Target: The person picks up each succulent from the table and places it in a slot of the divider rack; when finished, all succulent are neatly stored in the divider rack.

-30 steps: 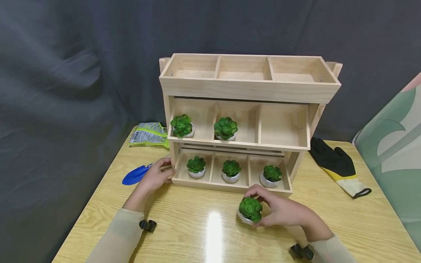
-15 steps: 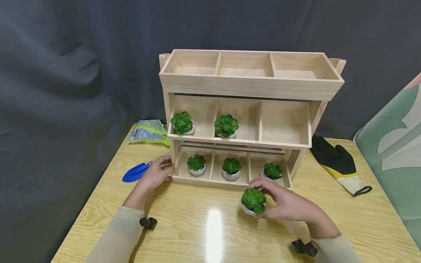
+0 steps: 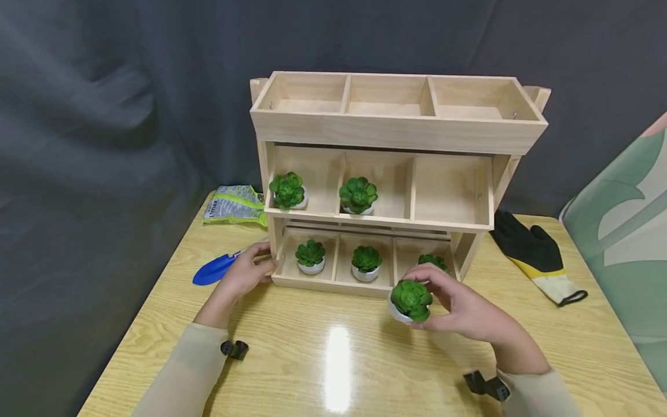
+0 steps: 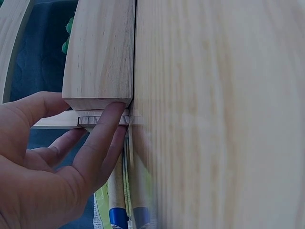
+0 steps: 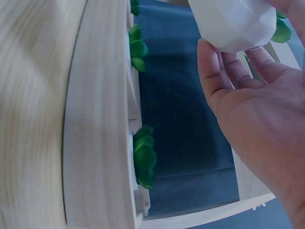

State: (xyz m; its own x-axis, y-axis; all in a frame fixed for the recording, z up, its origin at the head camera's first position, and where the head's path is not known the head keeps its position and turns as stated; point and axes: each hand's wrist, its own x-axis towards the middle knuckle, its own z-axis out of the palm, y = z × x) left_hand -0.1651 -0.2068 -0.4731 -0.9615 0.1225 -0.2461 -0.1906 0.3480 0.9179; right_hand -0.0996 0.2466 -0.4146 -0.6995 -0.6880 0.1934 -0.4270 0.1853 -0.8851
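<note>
In the head view my right hand (image 3: pixel 458 304) holds a potted succulent (image 3: pixel 411 300), green leaves over a white faceted pot (image 5: pixel 233 24), in front of the lower right tray. The right wrist view has the pot between fingers and thumb, above the tray's level. My left hand (image 3: pixel 246 277) grips the lower left corner of a three-tier wooden planter shelf (image 3: pixel 398 132), its thumb and fingers about the tray end (image 4: pixel 97 102). Potted succulents stand in all three lower compartments; the right one (image 3: pixel 432 262) is partly hidden by my right hand. Two more succulents (image 3: pixel 358 195) sit in the middle tier's left and centre compartments.
A blue trowel (image 3: pixel 213 270) and a green-and-grey bag (image 3: pixel 234 205) lie left of the shelf. To its right lies a black, yellow and white work glove (image 3: pixel 537 255). A dark curtain (image 3: pixel 156 104) hangs behind the wooden table (image 3: pixel 281 359).
My right hand has carried the succulent up and slightly right, toward the shelf, covering more of the lower right plant. The left hand keeps its place at the shelf corner.
</note>
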